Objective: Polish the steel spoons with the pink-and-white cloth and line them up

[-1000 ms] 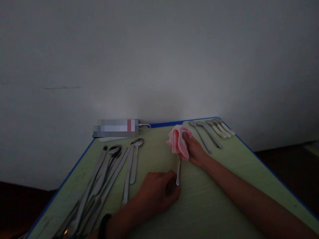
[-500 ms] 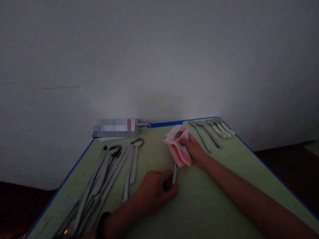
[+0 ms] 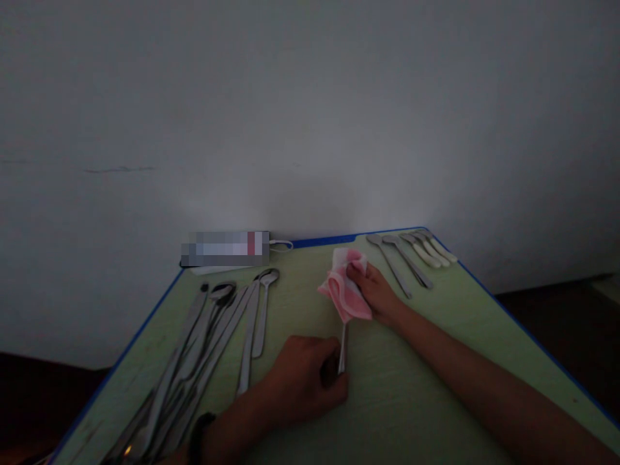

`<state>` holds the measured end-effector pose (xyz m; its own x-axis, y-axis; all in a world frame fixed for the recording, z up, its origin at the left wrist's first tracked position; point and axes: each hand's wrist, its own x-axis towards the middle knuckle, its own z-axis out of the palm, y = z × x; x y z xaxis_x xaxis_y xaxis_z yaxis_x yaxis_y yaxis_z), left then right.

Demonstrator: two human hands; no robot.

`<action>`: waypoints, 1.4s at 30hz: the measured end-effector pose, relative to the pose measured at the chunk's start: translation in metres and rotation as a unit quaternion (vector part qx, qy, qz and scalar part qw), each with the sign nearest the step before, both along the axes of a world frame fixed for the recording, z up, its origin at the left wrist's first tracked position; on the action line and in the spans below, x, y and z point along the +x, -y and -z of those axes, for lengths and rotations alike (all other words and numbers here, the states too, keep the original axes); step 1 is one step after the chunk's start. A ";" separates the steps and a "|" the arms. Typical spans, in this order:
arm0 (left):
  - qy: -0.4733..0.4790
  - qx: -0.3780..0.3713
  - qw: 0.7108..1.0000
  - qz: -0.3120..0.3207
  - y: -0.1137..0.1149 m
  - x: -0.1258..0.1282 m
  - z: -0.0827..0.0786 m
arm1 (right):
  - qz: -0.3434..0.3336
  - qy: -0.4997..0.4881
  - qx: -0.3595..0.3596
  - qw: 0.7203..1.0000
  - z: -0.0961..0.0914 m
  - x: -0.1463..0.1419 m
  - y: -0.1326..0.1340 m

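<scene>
Wall (image 3: 310,116): pale grey, dimly lit, filling the upper half of the view, with a thin dark mark at the left.
Table (image 3: 300,297): light green top with a blue edge, its far side near the wall.
Cutlery pile (image 3: 221,351): metal spoons and long handles overlapping along the table's left side, some too dark to tell apart.
Right hand (image 3: 380,294): above the table right of centre, its fingers closed on a bunched cloth.
Left hand (image 3: 310,378): nearer the person, its thumb and curled fingers pinching the lower end of a thin metal handle.
Rectangular device (image 3: 225,248): at the far left corner, its face pixelated.
Cloth (image 3: 346,290): pink and white, folded around the upper part of the held utensil.
White-handled utensils (image 3: 438,253): side by side at the far right corner.
Metal utensils (image 3: 393,268): just left of the white handles, slanting towards the person.
Separate spoon (image 3: 260,326): at the pile's right side, bowl pointing away from the person.
Held utensil (image 3: 343,349): between the two hands, handle showing below the cloth; its head is hidden.
Wristband (image 3: 197,439): dark, around the left wrist.
Cable (image 3: 281,245): white, looping from the device's right end.
</scene>
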<state>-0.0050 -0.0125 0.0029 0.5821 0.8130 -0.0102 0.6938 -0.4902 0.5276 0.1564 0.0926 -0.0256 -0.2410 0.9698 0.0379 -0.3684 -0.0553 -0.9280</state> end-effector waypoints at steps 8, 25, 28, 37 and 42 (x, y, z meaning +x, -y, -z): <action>0.015 -0.003 1.000 0.012 0.000 0.001 0.002 | 0.010 0.047 -0.016 0.999 -0.003 0.001 0.003; 0.050 -0.044 0.998 0.001 0.001 -0.003 -0.008 | -0.032 -0.047 -0.034 0.998 -0.004 0.002 0.001; 0.080 -0.062 0.995 -0.019 0.001 -0.003 -0.010 | -0.022 -0.043 -0.062 0.997 -0.005 0.003 0.001; 0.156 -0.080 0.981 -0.080 -0.003 -0.002 -0.006 | -0.019 -0.027 -0.076 0.997 -0.004 0.001 0.002; 0.146 -0.078 0.983 -0.082 -0.004 -0.002 -0.005 | -0.027 -0.020 -0.080 0.996 -0.006 0.000 0.003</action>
<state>-0.0072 -0.0084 0.0082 0.4408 0.8976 0.0062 0.5637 -0.2822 0.7763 0.1569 0.0893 -0.0199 -0.2953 0.9496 -0.1050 -0.3968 -0.2218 -0.8907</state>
